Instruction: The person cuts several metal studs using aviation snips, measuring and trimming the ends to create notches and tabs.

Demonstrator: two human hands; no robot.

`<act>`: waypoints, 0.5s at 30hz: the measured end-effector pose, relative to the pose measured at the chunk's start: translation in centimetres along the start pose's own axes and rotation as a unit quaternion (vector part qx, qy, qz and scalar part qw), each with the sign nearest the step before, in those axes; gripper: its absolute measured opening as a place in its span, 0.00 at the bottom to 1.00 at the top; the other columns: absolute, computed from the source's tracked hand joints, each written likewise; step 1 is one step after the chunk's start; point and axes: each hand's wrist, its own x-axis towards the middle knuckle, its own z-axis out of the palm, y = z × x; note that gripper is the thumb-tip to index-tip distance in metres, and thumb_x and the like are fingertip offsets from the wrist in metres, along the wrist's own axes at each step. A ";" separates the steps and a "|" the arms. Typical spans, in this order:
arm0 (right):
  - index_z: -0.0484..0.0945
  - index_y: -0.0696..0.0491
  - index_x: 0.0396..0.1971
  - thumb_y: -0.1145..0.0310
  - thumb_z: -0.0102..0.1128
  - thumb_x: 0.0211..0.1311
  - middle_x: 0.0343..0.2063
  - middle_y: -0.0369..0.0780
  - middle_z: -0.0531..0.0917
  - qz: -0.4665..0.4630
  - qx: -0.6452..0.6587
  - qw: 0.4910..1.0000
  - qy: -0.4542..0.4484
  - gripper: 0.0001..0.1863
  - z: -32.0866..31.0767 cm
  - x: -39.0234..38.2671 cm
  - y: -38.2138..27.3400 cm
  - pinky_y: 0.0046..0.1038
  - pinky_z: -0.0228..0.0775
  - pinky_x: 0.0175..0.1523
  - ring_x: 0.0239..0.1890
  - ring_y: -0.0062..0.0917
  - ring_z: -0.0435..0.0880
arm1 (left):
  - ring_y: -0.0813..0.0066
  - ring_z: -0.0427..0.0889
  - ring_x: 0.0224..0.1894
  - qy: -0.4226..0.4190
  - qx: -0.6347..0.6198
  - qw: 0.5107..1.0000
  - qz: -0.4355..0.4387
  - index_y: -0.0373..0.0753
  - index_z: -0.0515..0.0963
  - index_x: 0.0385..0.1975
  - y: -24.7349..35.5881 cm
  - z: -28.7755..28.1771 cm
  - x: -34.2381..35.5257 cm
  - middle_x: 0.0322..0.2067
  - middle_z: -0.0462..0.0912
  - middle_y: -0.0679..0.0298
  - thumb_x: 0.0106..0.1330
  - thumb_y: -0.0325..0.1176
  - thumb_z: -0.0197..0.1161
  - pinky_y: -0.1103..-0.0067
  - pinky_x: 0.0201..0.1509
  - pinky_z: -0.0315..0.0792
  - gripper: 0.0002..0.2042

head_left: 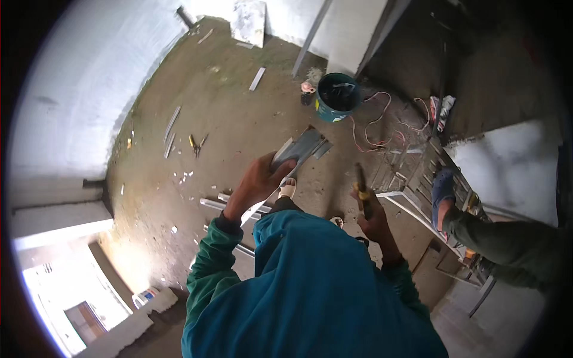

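Right hand (376,222), right of centre: fingers wrapped round a yellow-and-dark tool (362,184). Left hand (256,182), mid-frame: thumb and fingers pinching grey metal pieces (303,146); a slack thumb could let them slide, edges nicking skin. Beyond, upper centre: green bucket (339,113).

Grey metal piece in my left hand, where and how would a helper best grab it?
Probably by the free far end of the metal piece, pinched across its long edges, approached from the far side: your left hand covers the near part, thumb on top, while the long, flat shape juts forward uncovered.
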 end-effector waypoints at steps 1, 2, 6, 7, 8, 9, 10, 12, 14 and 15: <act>0.57 0.52 0.68 0.75 0.59 0.52 0.63 0.46 0.68 0.031 -0.053 0.997 -0.047 0.40 -0.1 1.1 -1.6 0.33 0.56 0.70 0.66 0.37 0.69 | 0.68 0.79 0.22 -0.004 0.014 1.000 -0.012 0.28 0.79 0.38 0.3 -0.1 -0.9 0.20 0.80 0.54 0.69 0.51 0.60 0.70 0.29 0.70 0.24; 0.59 0.55 0.67 0.76 0.58 0.52 0.62 0.47 0.69 0.045 -0.105 0.991 -0.070 0.38 1.1 3.1 -3.5 0.34 0.57 0.69 0.65 0.38 0.69 | 0.70 0.80 0.23 -0.012 0.024 0.999 -0.019 0.28 0.78 0.37 0.7 0.0 -1.5 0.20 0.80 0.56 0.71 0.48 0.58 0.71 0.30 0.71 0.23; 0.63 0.61 0.63 0.77 0.55 0.49 0.58 0.51 0.70 -0.044 -0.136 0.977 -0.156 0.35 4.0 7.7 -6.2 0.36 0.60 0.66 0.61 0.43 0.71 | 0.68 0.80 0.22 0.041 0.041 0.998 -0.014 0.27 0.78 0.35 -1.7 -4.0 -2.5 0.19 0.79 0.54 0.71 0.49 0.58 0.69 0.28 0.71 0.23; 0.63 0.61 0.63 0.77 0.56 0.49 0.57 0.51 0.70 -0.081 -0.172 0.967 -0.171 0.35 4.5 8.3 -6.3 0.36 0.61 0.65 0.61 0.44 0.71 | 0.68 0.80 0.22 0.051 0.035 0.998 -0.020 0.27 0.78 0.35 -2.3 -4.4 -3.1 0.19 0.79 0.54 0.71 0.49 0.58 0.69 0.28 0.71 0.23; 0.64 0.61 0.62 0.77 0.57 0.48 0.56 0.52 0.71 -0.118 -0.207 0.954 -0.183 0.36 5.0 8.9 -6.4 0.36 0.61 0.65 0.60 0.46 0.71 | 0.67 0.81 0.22 0.057 0.036 0.997 -0.034 0.27 0.78 0.35 -2.8 -4.7 -3.7 0.18 0.79 0.54 0.71 0.49 0.58 0.69 0.28 0.71 0.24; 0.64 0.61 0.62 0.77 0.57 0.48 0.56 0.52 0.71 -0.118 -0.208 0.952 -0.193 0.36 5.4 9.4 -6.5 0.36 0.61 0.65 0.60 0.46 0.71 | 0.66 0.81 0.21 0.060 0.038 0.996 -0.047 0.27 0.78 0.35 -3.3 -4.9 -4.1 0.18 0.79 0.54 0.71 0.50 0.59 0.69 0.28 0.71 0.24; 0.65 0.61 0.61 0.77 0.56 0.49 0.55 0.52 0.71 -0.123 -0.203 0.950 -0.203 0.34 5.9 9.8 -6.6 0.37 0.62 0.65 0.59 0.47 0.72 | 0.66 0.81 0.21 0.066 0.033 0.996 -0.052 0.27 0.78 0.35 -3.6 -5.0 -4.5 0.18 0.79 0.54 0.71 0.50 0.59 0.69 0.28 0.71 0.24; 0.67 0.61 0.60 0.77 0.56 0.50 0.55 0.52 0.71 -0.128 -0.199 0.947 -0.218 0.32 6.9 10.5 -7.2 0.38 0.62 0.64 0.59 0.47 0.72 | 0.67 0.81 0.21 0.075 0.003 0.996 -0.047 0.27 0.78 0.35 -3.8 -5.4 -5.2 0.17 0.79 0.54 0.70 0.51 0.59 0.69 0.27 0.71 0.25; 0.70 0.62 0.57 0.78 0.55 0.52 0.54 0.52 0.71 -0.122 -0.196 0.947 -0.226 0.27 8.0 10.8 -7.8 0.39 0.63 0.63 0.58 0.49 0.72 | 0.67 0.81 0.21 0.088 -0.004 0.995 -0.051 0.27 0.78 0.34 -4.8 -5.4 -5.7 0.17 0.79 0.54 0.70 0.51 0.59 0.69 0.27 0.71 0.25; 0.70 0.62 0.57 0.78 0.55 0.52 0.54 0.52 0.71 -0.122 -0.198 0.945 -0.229 0.27 8.1 10.9 -7.8 0.39 0.63 0.63 0.58 0.49 0.72 | 0.67 0.81 0.21 0.100 -0.008 0.994 -0.050 0.27 0.78 0.34 -5.1 -5.4 -5.8 0.17 0.79 0.54 0.70 0.52 0.58 0.70 0.27 0.71 0.26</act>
